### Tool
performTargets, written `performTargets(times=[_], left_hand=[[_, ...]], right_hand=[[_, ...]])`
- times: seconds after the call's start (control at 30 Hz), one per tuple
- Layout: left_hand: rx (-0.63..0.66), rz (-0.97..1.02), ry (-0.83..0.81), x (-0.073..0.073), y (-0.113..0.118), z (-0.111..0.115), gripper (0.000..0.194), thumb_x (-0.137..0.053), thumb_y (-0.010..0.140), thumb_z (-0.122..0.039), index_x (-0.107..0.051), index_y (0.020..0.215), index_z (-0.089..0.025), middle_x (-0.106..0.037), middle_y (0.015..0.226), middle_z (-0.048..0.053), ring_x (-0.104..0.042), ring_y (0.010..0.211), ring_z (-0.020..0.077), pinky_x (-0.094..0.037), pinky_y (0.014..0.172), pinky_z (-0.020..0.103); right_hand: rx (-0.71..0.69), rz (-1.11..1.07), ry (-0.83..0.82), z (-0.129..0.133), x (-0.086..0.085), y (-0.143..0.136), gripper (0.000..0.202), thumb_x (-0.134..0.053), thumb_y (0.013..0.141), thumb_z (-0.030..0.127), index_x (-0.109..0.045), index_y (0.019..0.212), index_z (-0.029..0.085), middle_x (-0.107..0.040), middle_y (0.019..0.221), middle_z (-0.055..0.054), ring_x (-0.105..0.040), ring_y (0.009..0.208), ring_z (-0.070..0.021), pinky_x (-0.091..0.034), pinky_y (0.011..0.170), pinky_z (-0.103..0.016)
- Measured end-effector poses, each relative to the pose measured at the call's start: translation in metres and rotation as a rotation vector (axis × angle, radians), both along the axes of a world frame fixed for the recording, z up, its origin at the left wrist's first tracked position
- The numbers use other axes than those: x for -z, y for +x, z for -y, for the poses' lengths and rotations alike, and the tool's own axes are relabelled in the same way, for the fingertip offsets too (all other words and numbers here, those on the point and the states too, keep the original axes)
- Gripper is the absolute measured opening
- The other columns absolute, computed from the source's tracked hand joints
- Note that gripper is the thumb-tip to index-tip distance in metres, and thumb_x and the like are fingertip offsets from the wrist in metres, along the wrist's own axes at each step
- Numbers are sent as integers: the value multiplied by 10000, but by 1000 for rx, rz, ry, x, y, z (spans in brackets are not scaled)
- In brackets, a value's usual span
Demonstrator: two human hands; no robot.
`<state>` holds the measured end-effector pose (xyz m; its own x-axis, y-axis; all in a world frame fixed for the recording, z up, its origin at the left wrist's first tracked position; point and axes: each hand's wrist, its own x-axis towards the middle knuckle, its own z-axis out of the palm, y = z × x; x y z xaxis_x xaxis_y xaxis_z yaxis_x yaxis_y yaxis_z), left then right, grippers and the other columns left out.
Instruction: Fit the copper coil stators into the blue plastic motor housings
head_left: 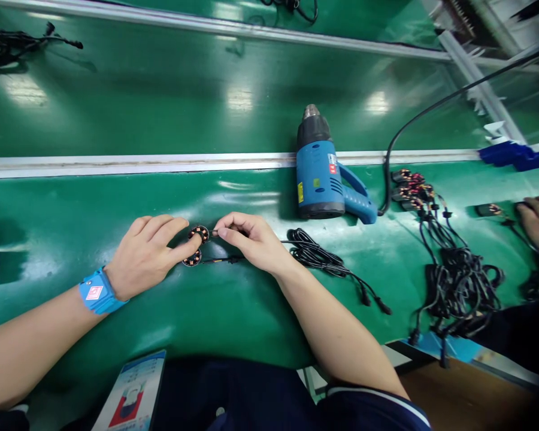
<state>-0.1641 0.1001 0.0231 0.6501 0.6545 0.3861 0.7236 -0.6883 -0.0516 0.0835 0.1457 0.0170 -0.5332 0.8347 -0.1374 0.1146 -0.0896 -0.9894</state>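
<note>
Two small round copper-wound coil rings (196,245) under my hands.
My left hand (146,254) presses them flat, fingers together; my right hand (251,239), at three o'clock, pinches their thin black lead wire (224,259).

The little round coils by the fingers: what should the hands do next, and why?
Probably slide the upper coil a little toward the right hand. The left hand presses both coils flat on the green table, and the right hand pinches the coil's wire end beside it.

heat gun (320,170) lies behind the coiled cable (317,254); cable heap (458,281) lies right of both.
</note>
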Motion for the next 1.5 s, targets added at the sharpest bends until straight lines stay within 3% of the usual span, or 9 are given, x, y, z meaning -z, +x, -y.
performTargets(times=[0.2,0.43,0.53,0.63,0.77,0.9,1.13,1.3,1.5], left_hand=[[-23,-18,-39,-3,4,2,306,-547,946,-88,-677,1147,-279,-624,1173,97,-600,1048,289,-405,750,393],[-105,58,-214,5,1,-3,235,-481,1033,-323,-689,1121,-258,-573,1268,134,-593,1030,325,-427,740,418],[-78,141,-254,5,-2,-4,264,-481,1040,-361,-660,1176,-222,-583,1243,138,-593,1009,310,-432,753,418],[48,228,-261,4,-5,-2,238,-567,1008,-391,-665,1068,-182,-604,1063,107,-588,922,263,-434,741,389],[226,228,-300,6,-7,-2,260,-621,972,-433,-687,1003,-184,-574,1006,98,-572,896,246,-467,754,377],[210,190,-314,8,-6,-3,253,-604,981,-416,-698,942,-185,-591,1070,122,-588,949,269,-484,790,398],[211,210,-211,1,-2,4,75,-653,961,-262,-650,961,-187,-677,1093,85,-629,970,259,-437,751,372],[214,302,-223,1,-1,8,172,-692,945,-231,-566,1057,-195,-716,1092,59,-663,926,212,-430,761,351],[188,353,-274,2,1,11,263,-732,921,-257,-501,1035,-204,-731,1093,58,-682,875,179,-423,761,342]], right_hand=[[24,-62,-33,3,0,-1,205,-618,972,374,-652,974,172,-688,859,-17,-665,802,-162,-496,774,-280],[-20,212,344,4,4,2,414,-495,1033,223,-483,1446,235,-726,1033,0,-647,1019,-194,-432,1007,-401],[99,242,455,8,-10,11,382,-479,1044,208,-511,1423,248,-678,1209,-19,-581,1176,-203,-390,1082,-416],[198,175,416,19,-32,20,276,-456,1071,226,-588,1312,242,-684,1132,-23,-636,1068,-173,-492,969,-336],[-23,314,456,38,-43,18,280,-635,995,195,-609,1271,230,-681,1142,-30,-650,1031,-192,-526,934,-336],[-192,437,544,48,-24,3,576,-788,855,104,-526,1361,187,-610,1308,-99,-582,1185,-265,-491,1040,-431],[-140,283,268,40,-12,-2,392,-752,817,33,-622,1147,201,-598,969,9,-553,720,-101,-485,678,-225],[-184,63,-106,34,-16,3,134,-700,884,260,-638,979,189,-505,702,58,-426,594,-93,-334,543,-219],[-123,-205,-392,34,-11,-2,161,-601,876,302,-625,959,167,-667,883,-28,-549,692,-115,-373,578,-228]])
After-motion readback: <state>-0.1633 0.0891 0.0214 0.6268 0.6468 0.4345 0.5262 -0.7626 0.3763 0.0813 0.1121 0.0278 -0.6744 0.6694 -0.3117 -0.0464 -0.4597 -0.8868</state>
